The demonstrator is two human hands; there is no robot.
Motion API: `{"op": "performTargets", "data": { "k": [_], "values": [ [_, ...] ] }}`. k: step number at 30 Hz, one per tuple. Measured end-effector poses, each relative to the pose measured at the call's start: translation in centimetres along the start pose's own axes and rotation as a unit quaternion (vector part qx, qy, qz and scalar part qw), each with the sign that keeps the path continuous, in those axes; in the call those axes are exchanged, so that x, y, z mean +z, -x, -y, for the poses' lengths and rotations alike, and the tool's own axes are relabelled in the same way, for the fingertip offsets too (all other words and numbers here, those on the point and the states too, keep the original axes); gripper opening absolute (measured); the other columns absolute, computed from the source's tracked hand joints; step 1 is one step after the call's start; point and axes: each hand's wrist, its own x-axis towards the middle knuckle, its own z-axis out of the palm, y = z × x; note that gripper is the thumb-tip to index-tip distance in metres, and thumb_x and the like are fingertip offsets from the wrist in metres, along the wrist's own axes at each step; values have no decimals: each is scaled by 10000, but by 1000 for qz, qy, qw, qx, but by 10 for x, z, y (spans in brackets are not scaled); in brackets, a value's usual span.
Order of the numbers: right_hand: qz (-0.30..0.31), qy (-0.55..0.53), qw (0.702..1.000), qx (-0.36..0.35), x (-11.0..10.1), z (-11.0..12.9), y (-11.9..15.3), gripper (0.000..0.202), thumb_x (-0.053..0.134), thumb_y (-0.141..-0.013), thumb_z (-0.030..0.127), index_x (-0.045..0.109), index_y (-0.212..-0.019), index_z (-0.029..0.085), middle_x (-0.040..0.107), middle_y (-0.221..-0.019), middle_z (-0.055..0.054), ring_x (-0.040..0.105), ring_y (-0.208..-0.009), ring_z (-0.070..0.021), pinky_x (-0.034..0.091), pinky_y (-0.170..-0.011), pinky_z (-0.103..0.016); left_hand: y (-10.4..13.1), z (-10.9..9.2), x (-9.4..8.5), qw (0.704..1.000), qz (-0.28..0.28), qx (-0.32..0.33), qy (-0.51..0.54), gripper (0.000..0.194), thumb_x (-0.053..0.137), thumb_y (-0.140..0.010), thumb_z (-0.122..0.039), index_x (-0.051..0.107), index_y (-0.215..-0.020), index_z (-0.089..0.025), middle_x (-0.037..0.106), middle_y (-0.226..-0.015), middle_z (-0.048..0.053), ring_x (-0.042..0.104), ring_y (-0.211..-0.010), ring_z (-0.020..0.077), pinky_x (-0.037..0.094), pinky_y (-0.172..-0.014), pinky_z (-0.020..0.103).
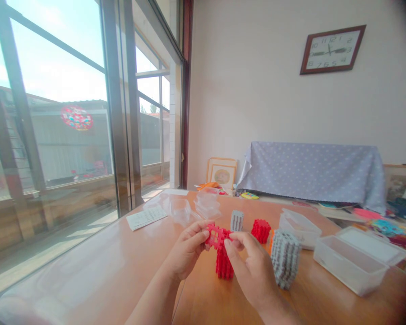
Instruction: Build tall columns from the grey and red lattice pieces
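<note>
Both hands meet over the table around small red interlocking plastic pieces. My left hand (pixel 189 247) pinches a red openwork piece (pixel 215 234) between thumb and fingers. My right hand (pixel 249 264) is closed on the right end of the red pieces; whether they are joined is hard to make out. Just below and behind the hands stands a red stack (pixel 224 266) of such pieces. Farther back are a short red stack (pixel 260 230) and a small grey stack (pixel 237 221). A taller grey stack (pixel 285 259) stands right of my right hand, with an orange edge showing behind it.
A clear lidded box (pixel 352 266) sits open at the right, another clear container (pixel 299 228) behind it. Clear plastic trays (pixel 203 205) and a printed paper sheet (pixel 146 218) lie at the table's far left. A window (pixel 54 113) borders the table's left side.
</note>
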Motion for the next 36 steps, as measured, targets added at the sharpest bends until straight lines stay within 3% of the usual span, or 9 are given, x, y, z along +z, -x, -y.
{"op": "performTargets", "data": {
  "k": [4, 13, 17, 24, 28, 32, 36],
  "values": [
    [19, -60, 998, 8, -2, -5, -2, 297, 502, -973, 362, 607, -1228, 253, 684, -1052, -51, 643, -983, -206, 512, -896, -337, 1, 1, -3, 1000, 9, -9, -11, 153, 681, -874, -216, 611, -1009, -198, 621, -793, 5, 555, -664, 97, 409, -656, 231],
    [125, -145, 981, 3, -10, 1, -5, 482, 574, -904, 229, 531, -1381, 288, 612, -1250, -55, 605, -1112, -202, 492, -1008, -356, 0, -1, -1, 999, 13, -36, -25, 144, 684, -877, -267, 581, -887, -166, 608, -709, 3, 541, -593, 94, 409, -596, 234],
    [164, -136, 977, -2, -15, 5, -6, 527, 623, -848, 200, 553, -1364, 286, 615, -1232, -42, 612, -1093, -198, 496, -1003, -348, 2, -3, 1, 998, 9, -54, -13, 195, 735, -836, -240, 563, -902, -178, 596, -681, -21, 523, -560, 69, 365, -551, 196],
    [200, -131, 971, -5, -19, 11, -8, 424, 692, -811, 241, 635, -1229, 285, 635, -1157, -21, 627, -997, -184, 514, -943, -324, 4, -3, 6, 997, 22, -67, 18, 246, 751, -817, -232, 541, -942, -202, 571, -637, -52, 492, -495, 59, 320, -499, 186],
    [176, -131, 975, 12, -18, 3, -10, 387, 703, -815, 282, 645, -1197, 275, 648, -1102, -17, 620, -1011, -195, 500, -945, -337, 3, -2, 8, 998, 7, -56, 8, 208, 718, -860, -315, 559, -898, -186, 583, -662, -35, 518, -548, 68, 363, -560, 201],
    [92, -125, 986, 68, -14, -19, -14, 457, 684, -848, 434, 616, -1263, 254, 654, -1147, -42, 601, -1092, -223, 458, -1010, -396, -4, 4, 0, 997, -75, -5, -8, 295, 627, -912, -466, 594, -944, -175, 629, -709, -4, 532, -586, 81, 390, -620, 225],
    [55, -124, 986, 98, -8, -40, -18, 501, 667, -844, 514, 638, -1256, 229, 647, -1218, -80, 594, -1150, -256, 448, -1037, -439, -11, 14, -11, 990, -138, -11, -10, 422, 596, -899, -563, 603, -1015, -157, 677, -796, 42, 567, -628, 100, 410, -654, 247]
  ]
}}
